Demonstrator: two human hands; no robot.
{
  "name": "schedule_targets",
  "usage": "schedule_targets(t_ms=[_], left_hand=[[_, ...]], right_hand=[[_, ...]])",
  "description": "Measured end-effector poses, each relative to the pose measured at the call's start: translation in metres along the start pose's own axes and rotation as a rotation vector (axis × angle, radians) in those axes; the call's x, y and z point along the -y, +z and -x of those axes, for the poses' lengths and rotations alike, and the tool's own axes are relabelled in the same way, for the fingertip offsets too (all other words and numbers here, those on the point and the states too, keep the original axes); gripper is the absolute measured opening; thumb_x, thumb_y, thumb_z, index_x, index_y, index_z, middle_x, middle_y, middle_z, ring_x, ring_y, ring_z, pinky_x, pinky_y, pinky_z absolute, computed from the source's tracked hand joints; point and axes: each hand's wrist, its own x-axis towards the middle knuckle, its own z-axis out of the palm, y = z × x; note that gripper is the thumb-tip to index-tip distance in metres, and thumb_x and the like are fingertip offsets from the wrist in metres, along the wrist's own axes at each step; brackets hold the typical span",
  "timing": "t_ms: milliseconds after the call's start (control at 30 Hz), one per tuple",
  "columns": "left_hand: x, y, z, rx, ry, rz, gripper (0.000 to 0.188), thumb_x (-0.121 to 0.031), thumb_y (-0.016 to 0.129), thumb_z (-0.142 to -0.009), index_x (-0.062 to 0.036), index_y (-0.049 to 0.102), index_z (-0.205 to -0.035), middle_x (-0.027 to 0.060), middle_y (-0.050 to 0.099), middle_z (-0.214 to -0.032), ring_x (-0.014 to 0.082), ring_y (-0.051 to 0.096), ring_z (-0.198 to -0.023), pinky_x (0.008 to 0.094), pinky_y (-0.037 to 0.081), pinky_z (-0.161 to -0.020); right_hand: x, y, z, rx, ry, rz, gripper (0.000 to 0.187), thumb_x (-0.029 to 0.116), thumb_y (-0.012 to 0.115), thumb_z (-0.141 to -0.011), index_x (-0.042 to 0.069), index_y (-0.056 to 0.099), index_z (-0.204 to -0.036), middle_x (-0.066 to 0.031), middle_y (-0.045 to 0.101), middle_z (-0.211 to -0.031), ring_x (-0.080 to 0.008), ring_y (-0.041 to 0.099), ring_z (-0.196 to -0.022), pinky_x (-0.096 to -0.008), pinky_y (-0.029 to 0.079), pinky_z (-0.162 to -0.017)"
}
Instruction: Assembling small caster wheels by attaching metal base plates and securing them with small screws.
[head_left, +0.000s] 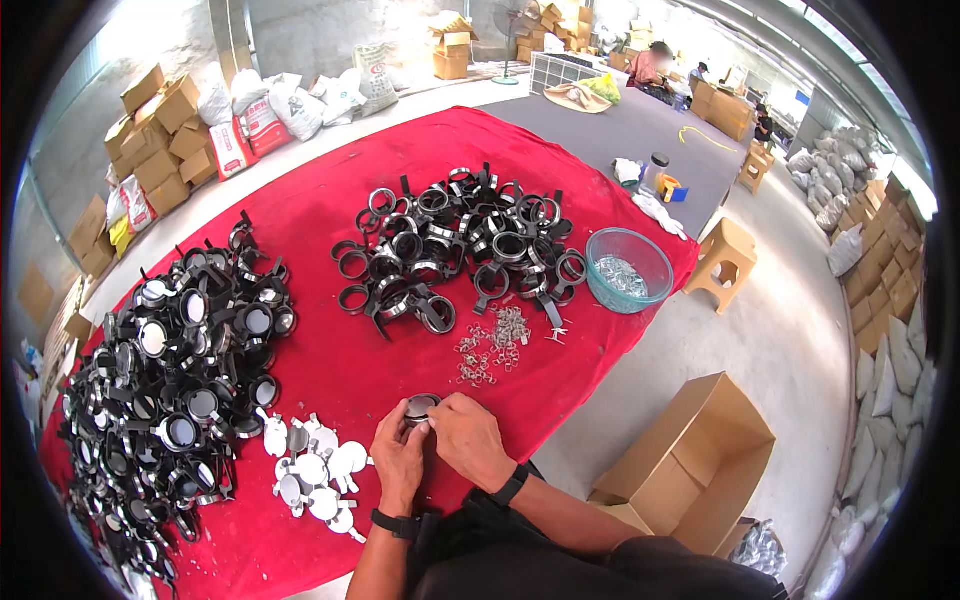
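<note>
My left hand (400,458) and right hand (468,436) grip a grey-faced round part (422,406); white tabbed discs (312,470) left, metal clips (509,327) ahead.

- Up at the back, a pale grey wall (320,40) runs along, with cartons (177,104) and sacks (296,106) banked against it.
- Top right, it's all glare: bright strips cut across the ceiling (870,75).
- Down below, the pale floor (755,340) catches that light.
- Two tan stools (732,244) stand there, one near, one farther off.
- Left of them, a red-covered table (330,370) meets a grey surface (560,130).
- Far back stands a fan (507,60).
</note>
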Motion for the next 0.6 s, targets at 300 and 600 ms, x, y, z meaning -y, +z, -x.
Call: schedule_targets(t_ms=[300, 600], left_hand=[[-0.009, -0.009, 0.008, 0.046, 0.078, -0.177, 0.049, 0.0, 0.078, -0.096, 0.003, 0.07, -0.144, 0.0205, 0.07, -0.14, 0.029, 0.073, -0.124, 0.0379, 0.06, -0.106], [-0.034, -0.007, 0.007, 0.094, 0.224, -0.178, 0.046, -0.001, 0.083, -0.093, 0.0017, 0.073, -0.138, 0.0214, 0.071, -0.145, 0.0324, 0.071, -0.132, 0.0414, 0.06, -0.11]], right_hand=[[0.012, -0.004, 0.007, 0.117, -0.003, 0.122, 0.013, 0.012, 0.072, -0.094, 0.003, 0.077, -0.104, -0.0136, 0.069, -0.106, -0.0357, 0.07, -0.099, -0.0492, 0.059, -0.08], [-0.038, -0.017, -0.016, 0.16, 0.588, -0.544, 0.039, 0.023, 0.079, -0.102, -0.006, 0.073, -0.127, -0.0157, 0.079, -0.102, -0.0211, 0.075, -0.087, -0.0357, 0.059, -0.073]])
